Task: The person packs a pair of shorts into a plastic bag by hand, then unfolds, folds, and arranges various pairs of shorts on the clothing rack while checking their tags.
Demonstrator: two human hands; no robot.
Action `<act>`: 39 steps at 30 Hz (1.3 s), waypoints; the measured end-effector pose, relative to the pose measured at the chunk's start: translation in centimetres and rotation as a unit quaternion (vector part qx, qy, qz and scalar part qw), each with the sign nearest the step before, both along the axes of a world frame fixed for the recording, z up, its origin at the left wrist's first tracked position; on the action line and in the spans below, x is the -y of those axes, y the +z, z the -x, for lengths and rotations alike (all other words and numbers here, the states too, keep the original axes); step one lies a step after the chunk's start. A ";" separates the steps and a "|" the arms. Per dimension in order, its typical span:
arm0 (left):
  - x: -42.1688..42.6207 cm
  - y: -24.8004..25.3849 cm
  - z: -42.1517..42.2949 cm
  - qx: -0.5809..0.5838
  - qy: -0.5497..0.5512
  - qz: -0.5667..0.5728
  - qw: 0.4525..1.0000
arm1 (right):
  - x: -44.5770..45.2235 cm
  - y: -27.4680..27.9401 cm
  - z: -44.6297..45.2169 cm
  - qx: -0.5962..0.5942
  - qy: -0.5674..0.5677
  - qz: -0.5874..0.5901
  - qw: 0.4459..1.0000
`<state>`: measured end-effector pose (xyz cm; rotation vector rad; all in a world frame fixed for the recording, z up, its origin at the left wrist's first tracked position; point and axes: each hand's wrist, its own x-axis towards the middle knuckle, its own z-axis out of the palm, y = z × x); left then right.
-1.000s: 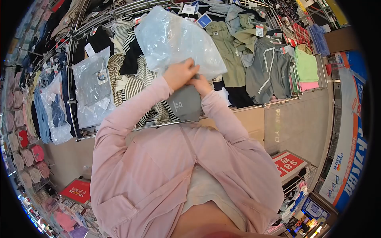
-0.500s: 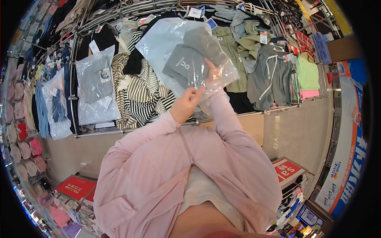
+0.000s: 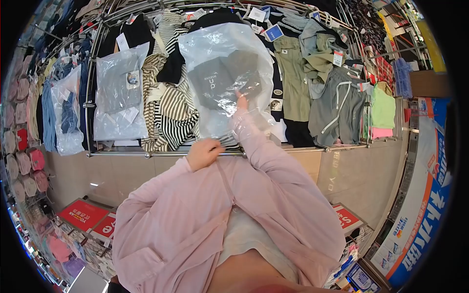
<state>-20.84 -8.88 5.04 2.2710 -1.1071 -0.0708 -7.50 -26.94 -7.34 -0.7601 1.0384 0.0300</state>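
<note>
A long display rack of shiny chrome rails, heaped with clothing, spans the view in front of a person wearing a pale pink zip-front jacket. Down the right side runs a tall blue-and-white printed banner with an orange stripe.

On the rack, centred before the person, lies a large clear plastic bag, its lower end reaching the front rail. To its left are crumpled striped garments in brown, black and white, then a flat clear plastic packet with grey cloth inside. To its right hang olive-green trousers and grey shorts with a white drawstring.

The folded dark-grey fabric garment with white lettering is inside the large bag, around the bag's middle — the lettering faces up through the plastic.

The right hand is inside the bag too, its forearm partly under the plastic, fingers at the garment's lower edge; whether they grip the cloth I cannot tell. The left hand is loosely curled by the front rail, beside the bag's lower end — I cannot tell whether it pinches any plastic.

Smallest are a square blue tag and a white paper tag beyond the bag.
</note>
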 end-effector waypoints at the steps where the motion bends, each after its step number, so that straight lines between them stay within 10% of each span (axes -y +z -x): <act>1: -0.5 -1.2 0.6 -0.082 -0.077 0.024 0.993 | -0.1 -0.4 0.4 0.061 -0.004 -0.122 0.991; 4: -0.2 -4.0 1.5 -0.321 0.004 0.030 0.947 | -1.5 1.4 1.5 0.128 -0.054 -0.237 0.962; 7: 2.9 -6.2 0.8 -0.276 0.073 -0.014 0.958 | -2.3 0.1 1.7 0.135 -0.027 -0.279 0.950; 10: 5.8 -4.8 -1.1 -0.315 0.012 -0.181 0.932 | -2.5 -3.2 1.9 0.262 0.067 -0.018 0.962; 12: 6.7 -7.4 -0.9 -0.100 0.286 0.007 0.953 | -2.2 2.3 1.1 0.197 -0.056 -0.186 0.961; 15: 6.6 -4.7 -4.0 -0.115 0.360 0.151 0.914 | -0.4 7.6 1.0 -0.034 0.016 -0.083 0.996; 19: 9.5 -7.1 -8.4 0.036 0.462 0.042 0.885 | -0.4 3.2 1.6 0.067 0.057 -0.238 0.967; 23: 9.8 -6.8 -15.0 -0.020 0.670 -0.044 0.740 | -0.7 1.2 0.8 0.070 0.080 -0.050 0.993; 28: 8.4 -8.0 -18.6 -0.082 0.640 0.163 0.747 | 3.0 5.2 1.6 -0.004 0.204 0.076 0.976; 30: 8.4 -8.8 -19.1 -0.063 0.630 0.207 0.746 | 4.5 5.6 2.5 0.080 0.222 0.510 0.827; 31: 8.3 -9.2 -19.5 -0.081 0.630 0.227 0.738 | 4.4 5.7 1.9 0.079 0.215 0.510 0.829; 33: 8.5 -9.3 -20.1 -0.101 0.623 0.248 0.735 | 3.9 6.0 -0.3 0.237 0.214 0.674 0.666; 39: 7.3 -11.1 -21.1 -0.115 0.682 0.219 0.689 | 3.9 4.2 -6.7 0.043 0.200 0.645 0.736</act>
